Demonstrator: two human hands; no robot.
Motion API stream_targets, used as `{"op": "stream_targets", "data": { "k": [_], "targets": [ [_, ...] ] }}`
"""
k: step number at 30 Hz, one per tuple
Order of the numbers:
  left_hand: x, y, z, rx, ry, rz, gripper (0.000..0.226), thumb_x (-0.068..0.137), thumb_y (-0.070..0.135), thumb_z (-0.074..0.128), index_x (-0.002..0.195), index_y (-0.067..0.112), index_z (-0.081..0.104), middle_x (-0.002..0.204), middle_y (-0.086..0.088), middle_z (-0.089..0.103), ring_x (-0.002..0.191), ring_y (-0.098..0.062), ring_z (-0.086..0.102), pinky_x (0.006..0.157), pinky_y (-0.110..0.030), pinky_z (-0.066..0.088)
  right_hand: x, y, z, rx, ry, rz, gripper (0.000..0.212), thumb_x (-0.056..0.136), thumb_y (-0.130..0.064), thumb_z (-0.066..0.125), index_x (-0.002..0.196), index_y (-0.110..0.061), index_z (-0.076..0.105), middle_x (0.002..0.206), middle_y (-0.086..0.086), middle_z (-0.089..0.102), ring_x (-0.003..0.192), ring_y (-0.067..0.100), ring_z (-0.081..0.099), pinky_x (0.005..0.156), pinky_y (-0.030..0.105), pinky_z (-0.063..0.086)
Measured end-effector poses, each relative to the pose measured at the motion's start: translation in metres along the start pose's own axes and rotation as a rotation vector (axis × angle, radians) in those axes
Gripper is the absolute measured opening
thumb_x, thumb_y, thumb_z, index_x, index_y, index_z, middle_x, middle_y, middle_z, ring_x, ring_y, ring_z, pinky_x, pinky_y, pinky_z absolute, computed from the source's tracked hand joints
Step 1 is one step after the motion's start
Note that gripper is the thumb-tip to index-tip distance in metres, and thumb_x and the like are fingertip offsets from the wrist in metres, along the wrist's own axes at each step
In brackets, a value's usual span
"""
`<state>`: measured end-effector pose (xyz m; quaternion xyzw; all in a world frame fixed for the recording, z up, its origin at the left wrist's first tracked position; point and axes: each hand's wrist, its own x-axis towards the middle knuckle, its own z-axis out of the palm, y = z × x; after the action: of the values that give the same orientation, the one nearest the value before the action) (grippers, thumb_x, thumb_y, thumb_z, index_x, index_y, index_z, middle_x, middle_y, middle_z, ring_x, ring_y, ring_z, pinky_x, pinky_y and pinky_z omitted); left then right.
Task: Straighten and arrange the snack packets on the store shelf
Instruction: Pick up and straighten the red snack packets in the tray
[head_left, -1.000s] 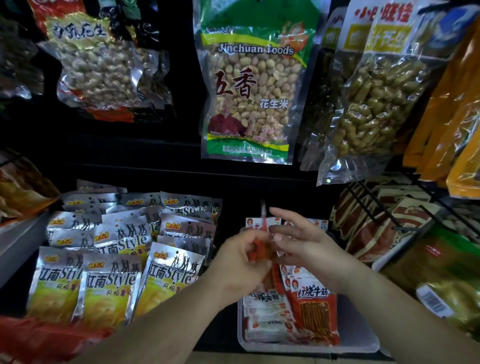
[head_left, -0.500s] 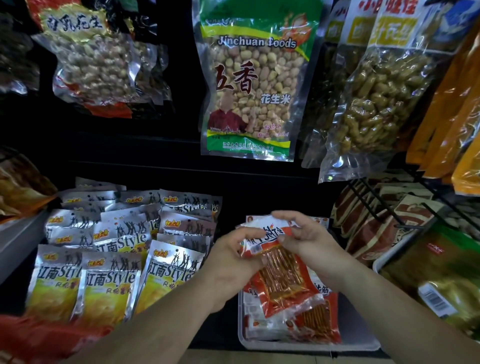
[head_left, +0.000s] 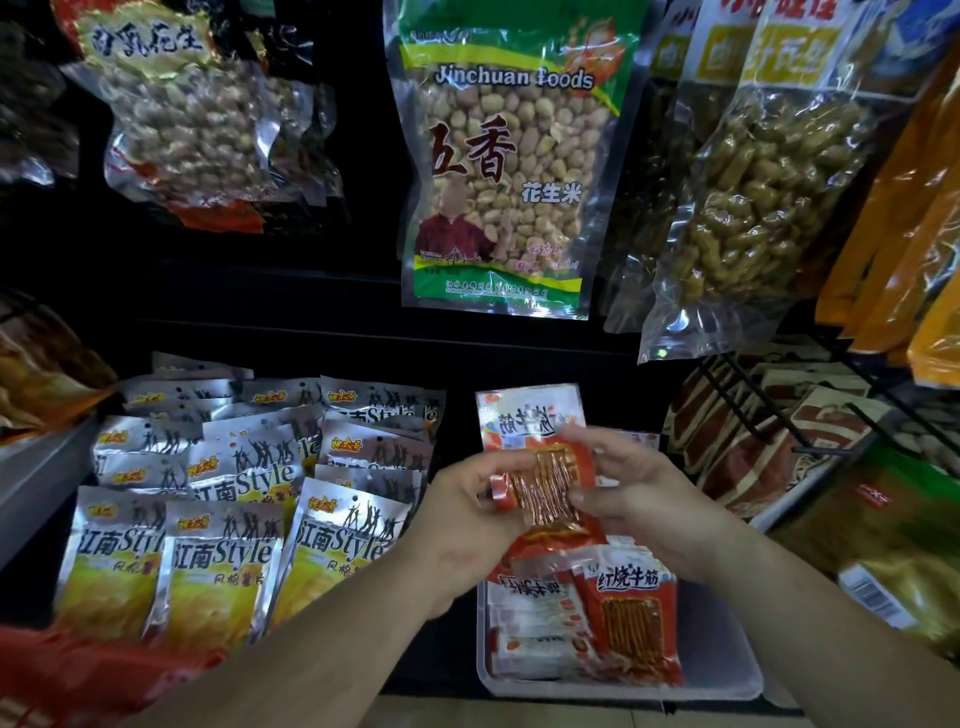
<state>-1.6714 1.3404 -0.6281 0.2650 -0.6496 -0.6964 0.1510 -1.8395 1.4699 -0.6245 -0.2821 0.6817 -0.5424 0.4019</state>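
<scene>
Here, a red-and-white packet is held between both hands: the left hand is curled round its left edge, and its right edge is pinched by the right hand. It is raised just above the clear tray, where more packets of the same kind are lying overlapped and askew. The step in hand is judged to be the smoothing and squaring of this single packet. Next, it must be laid flat and lined up with the tray walls, probably once the loose ones below are evened. The silver packets alongside are not touched.
</scene>
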Motion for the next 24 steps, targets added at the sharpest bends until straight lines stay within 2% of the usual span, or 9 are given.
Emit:
{"op": "stream_targets", "data": {
  "k": [4, 7, 10, 14, 16, 19, 21, 23, 24],
  "targets": [
    [-0.001, -0.002, 0.001, 0.018, -0.048, -0.007, 0.069, 0.087, -0.005, 0.075, 0.140, 0.035, 0.055, 0.124, 0.012, 0.066, 0.097, 0.002, 0.071, 0.072, -0.016, 0.058, -0.002, 0.005, 0.001, -0.036, 0.018, 0.077, 0.066, 0.086, 0.016, 0.070, 0.136, -0.027, 0.065, 0.117, 0.006, 0.077, 0.109, 0.029, 0.073, 0.099, 0.056, 0.057],
    [0.001, -0.003, 0.003, -0.010, -0.069, -0.023, 0.083, 0.081, -0.010, 0.079, 0.148, 0.030, 0.049, 0.124, 0.011, 0.068, 0.106, -0.007, 0.071, 0.078, -0.025, 0.061, -0.002, 0.004, -0.005, -0.066, -0.087, 0.111, 0.084, 0.082, 0.012, 0.075, 0.146, -0.036, 0.054, 0.125, 0.002, 0.073, 0.108, 0.026, 0.073, 0.087, 0.043, 0.060],
    [0.004, -0.005, 0.003, 0.019, -0.045, -0.017, 0.087, 0.078, -0.011, 0.081, 0.149, 0.027, 0.049, 0.126, 0.011, 0.068, 0.108, -0.007, 0.070, 0.084, -0.027, 0.061, -0.007, 0.001, -0.007, -0.151, -0.212, 0.145, 0.104, 0.073, 0.011, 0.080, 0.151, -0.047, 0.041, 0.128, -0.001, 0.071, 0.097, 0.021, 0.073, 0.076, 0.034, 0.056],
    [0.003, -0.004, 0.005, 0.063, 0.005, 0.018, 0.070, 0.084, -0.002, 0.080, 0.141, 0.031, 0.056, 0.119, 0.014, 0.069, 0.102, -0.001, 0.070, 0.082, -0.020, 0.059, -0.008, 0.000, 0.000, -0.215, -0.126, 0.106, 0.105, 0.077, 0.018, 0.078, 0.154, -0.042, 0.040, 0.124, -0.007, 0.073, 0.104, 0.024, 0.075, 0.083, 0.044, 0.061],
    [0.003, -0.001, 0.004, 0.064, 0.078, 0.029, 0.053, 0.090, 0.005, 0.076, 0.132, 0.034, 0.062, 0.109, 0.012, 0.071, 0.090, 0.003, 0.071, 0.071, -0.015, 0.057, -0.009, 0.000, 0.002, -0.199, -0.121, 0.096, 0.103, 0.076, 0.018, 0.080, 0.154, -0.040, 0.042, 0.122, -0.006, 0.073, 0.101, 0.016, 0.075, 0.079, 0.033, 0.061],
    [0.007, -0.004, 0.000, 0.152, 0.176, 0.053, 0.047, 0.093, 0.007, 0.072, 0.130, 0.035, 0.064, 0.103, 0.004, 0.073, 0.080, -0.007, 0.073, 0.071, -0.026, 0.063, -0.012, -0.001, 0.009, -0.323, -0.084, 0.030, 0.092, 0.080, 0.001, 0.086, 0.144, -0.053, 0.048, 0.131, -0.012, 0.059, 0.105, -0.003, 0.067, 0.073, 0.015, 0.057],
    [0.008, -0.006, -0.002, 0.222, 0.162, 0.084, 0.049, 0.093, 0.005, 0.071, 0.131, 0.035, 0.065, 0.096, 0.007, 0.074, 0.080, -0.007, 0.072, 0.078, -0.035, 0.064, -0.010, -0.001, 0.011, -0.383, 0.074, -0.071, 0.063, 0.088, -0.019, 0.083, 0.132, -0.058, 0.058, 0.136, -0.014, 0.053, 0.112, -0.005, 0.059, 0.074, 0.013, 0.056],
    [0.005, -0.006, 0.001, 0.283, 0.054, 0.119, 0.051, 0.094, 0.000, 0.067, 0.132, 0.036, 0.064, 0.097, 0.021, 0.071, 0.087, 0.010, 0.069, 0.080, -0.019, 0.060, -0.007, -0.006, 0.013, -0.224, 0.150, -0.138, 0.041, 0.095, -0.031, 0.075, 0.127, -0.052, 0.063, 0.129, -0.012, 0.063, 0.113, 0.005, 0.065, 0.084, 0.020, 0.060],
    [0.003, -0.005, 0.004, 0.319, -0.013, 0.124, 0.054, 0.095, 0.000, 0.065, 0.132, 0.039, 0.062, 0.105, 0.026, 0.068, 0.095, 0.016, 0.065, 0.083, -0.011, 0.055, -0.005, -0.009, 0.015, -0.105, 0.149, -0.130, 0.039, 0.096, -0.034, 0.073, 0.130, -0.049, 0.063, 0.122, -0.009, 0.069, 0.112, 0.009, 0.069, 0.088, 0.029, 0.062]
  ]
}}
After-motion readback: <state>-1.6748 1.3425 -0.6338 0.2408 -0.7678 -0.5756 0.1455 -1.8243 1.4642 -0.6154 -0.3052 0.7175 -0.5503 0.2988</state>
